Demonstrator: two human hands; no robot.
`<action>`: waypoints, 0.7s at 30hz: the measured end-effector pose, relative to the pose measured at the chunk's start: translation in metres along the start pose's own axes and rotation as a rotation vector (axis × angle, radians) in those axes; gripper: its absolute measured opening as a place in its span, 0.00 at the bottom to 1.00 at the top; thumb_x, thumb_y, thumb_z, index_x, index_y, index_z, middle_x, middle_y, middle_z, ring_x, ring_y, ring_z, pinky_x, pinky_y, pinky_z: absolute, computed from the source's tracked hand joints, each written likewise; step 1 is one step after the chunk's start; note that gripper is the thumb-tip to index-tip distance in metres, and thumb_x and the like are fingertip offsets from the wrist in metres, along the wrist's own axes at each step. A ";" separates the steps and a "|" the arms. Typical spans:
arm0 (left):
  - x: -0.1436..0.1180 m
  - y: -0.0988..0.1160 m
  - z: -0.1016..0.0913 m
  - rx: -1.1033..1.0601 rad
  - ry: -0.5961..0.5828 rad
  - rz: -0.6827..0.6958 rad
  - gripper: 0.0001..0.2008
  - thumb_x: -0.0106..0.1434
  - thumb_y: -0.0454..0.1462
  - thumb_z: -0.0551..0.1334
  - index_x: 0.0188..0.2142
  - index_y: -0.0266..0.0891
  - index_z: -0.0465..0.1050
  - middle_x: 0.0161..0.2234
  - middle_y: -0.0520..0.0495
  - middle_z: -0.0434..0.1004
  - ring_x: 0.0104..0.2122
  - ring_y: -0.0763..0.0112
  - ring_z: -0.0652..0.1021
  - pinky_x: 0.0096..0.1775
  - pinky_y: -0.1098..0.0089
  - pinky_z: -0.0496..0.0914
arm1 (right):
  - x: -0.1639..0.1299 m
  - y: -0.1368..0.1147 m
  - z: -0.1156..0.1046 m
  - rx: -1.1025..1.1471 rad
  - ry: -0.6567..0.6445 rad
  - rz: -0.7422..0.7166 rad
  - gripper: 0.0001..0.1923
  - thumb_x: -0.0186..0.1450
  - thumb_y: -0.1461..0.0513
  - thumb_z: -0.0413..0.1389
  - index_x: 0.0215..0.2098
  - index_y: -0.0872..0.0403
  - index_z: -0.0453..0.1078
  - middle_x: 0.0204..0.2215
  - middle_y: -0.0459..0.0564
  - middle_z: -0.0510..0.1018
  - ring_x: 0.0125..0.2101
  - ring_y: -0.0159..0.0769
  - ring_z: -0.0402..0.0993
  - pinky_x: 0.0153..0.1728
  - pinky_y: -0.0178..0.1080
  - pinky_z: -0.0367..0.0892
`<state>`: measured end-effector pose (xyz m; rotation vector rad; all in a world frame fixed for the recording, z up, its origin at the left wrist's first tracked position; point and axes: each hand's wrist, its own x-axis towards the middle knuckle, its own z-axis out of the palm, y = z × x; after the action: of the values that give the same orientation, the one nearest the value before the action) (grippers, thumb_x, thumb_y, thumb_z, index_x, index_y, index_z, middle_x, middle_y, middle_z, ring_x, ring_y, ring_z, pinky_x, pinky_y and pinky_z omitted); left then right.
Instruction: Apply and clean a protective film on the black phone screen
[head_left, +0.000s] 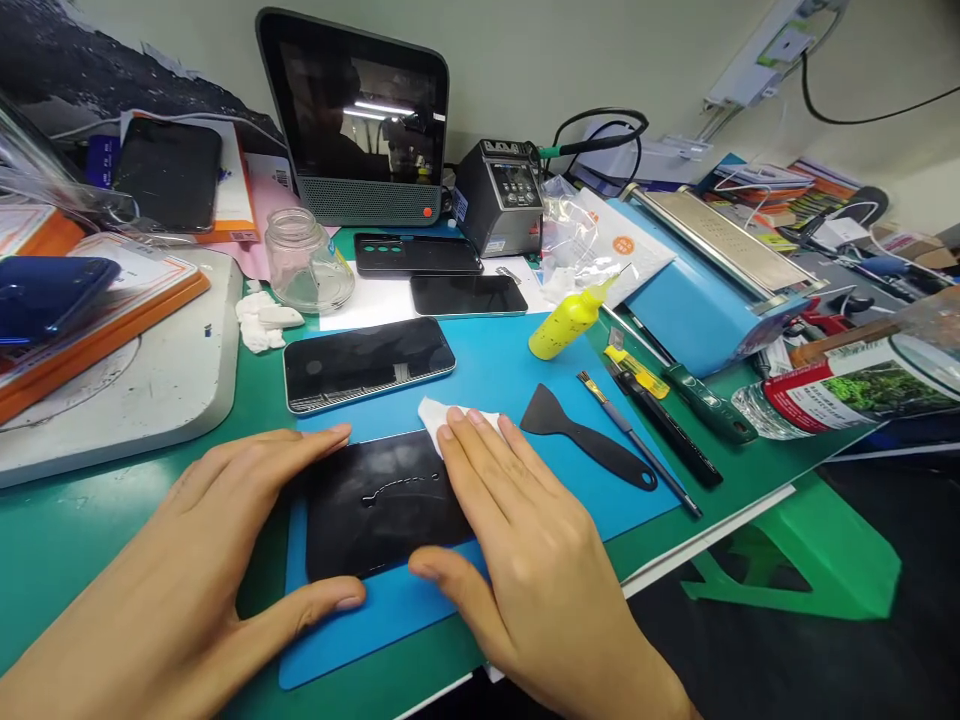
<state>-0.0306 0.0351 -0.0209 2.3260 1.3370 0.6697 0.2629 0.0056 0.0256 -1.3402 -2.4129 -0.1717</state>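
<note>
A black phone screen point(375, 515) lies glossy side up in front of me, with a thin streak of clear liquid across its middle. My left hand point(247, 530) steadies it at its left end, fingers on the far edge and thumb on the near edge. Under the flat fingers of my right hand point(517, 530), a white tissue point(433, 415) is pressed on the screen's right part; much of the tissue is hidden. Both hands work over a blue mat point(360, 645). Just beyond lies another phone point(367, 365), face up.
Right of my hands lie a black scraper point(600, 448), a brush point(637, 440), a cutter knife point(667, 420) and a green-handled screwdriver point(709, 400). A yellow bottle point(562, 328) stands behind them. Further back are a glass jar point(300, 265), a tablet-like display point(360, 120) and a soldering station point(502, 200).
</note>
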 end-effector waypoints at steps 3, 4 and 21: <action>0.000 0.001 0.001 0.045 -0.020 -0.021 0.45 0.71 0.63 0.67 0.79 0.58 0.54 0.69 0.48 0.70 0.66 0.48 0.73 0.66 0.52 0.70 | -0.026 -0.006 -0.002 -0.040 0.001 -0.055 0.36 0.84 0.46 0.47 0.69 0.71 0.73 0.71 0.65 0.75 0.73 0.55 0.71 0.76 0.53 0.64; 0.000 0.002 0.001 0.049 -0.022 -0.021 0.44 0.71 0.63 0.67 0.79 0.58 0.54 0.69 0.48 0.70 0.66 0.48 0.73 0.66 0.52 0.69 | -0.034 -0.007 -0.004 -0.073 -0.006 -0.086 0.35 0.84 0.48 0.48 0.69 0.71 0.72 0.70 0.65 0.76 0.73 0.54 0.71 0.76 0.52 0.62; 0.000 0.001 -0.003 0.088 -0.016 0.024 0.45 0.71 0.62 0.67 0.79 0.56 0.54 0.70 0.48 0.71 0.67 0.50 0.73 0.65 0.53 0.71 | -0.032 -0.015 0.000 -0.050 -0.009 -0.097 0.35 0.84 0.48 0.49 0.69 0.71 0.73 0.70 0.66 0.75 0.73 0.55 0.71 0.76 0.53 0.63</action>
<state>-0.0317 0.0346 -0.0184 2.4149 1.3585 0.6100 0.2649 -0.0277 0.0146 -1.2485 -2.4983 -0.2540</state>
